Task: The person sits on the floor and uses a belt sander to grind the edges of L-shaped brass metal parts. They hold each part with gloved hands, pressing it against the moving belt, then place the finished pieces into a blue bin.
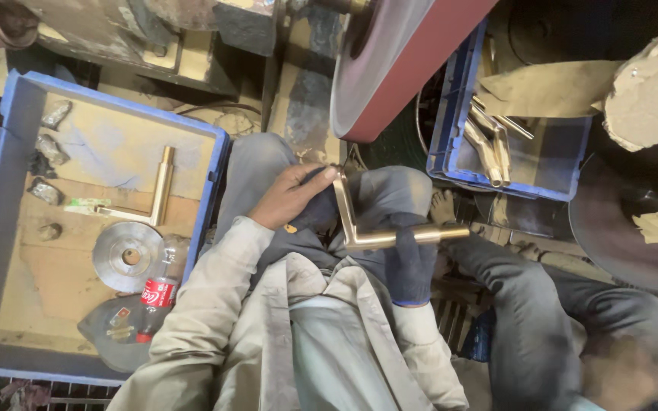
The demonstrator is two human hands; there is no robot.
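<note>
An L-shaped brass piece is held in front of me, over my lap. My bare left hand pinches the top of its upright arm with the fingertips. My right hand, in a dark blue glove, is wrapped around its horizontal arm. Just above the piece hangs a large red-rimmed grinding wheel, close to the upright arm's tip.
A blue crate on the left holds another L-shaped brass piece, a metal disc, a plastic bottle and grey lumps. A second blue crate at the upper right holds several brass pieces. Cardboard scraps lie at the right.
</note>
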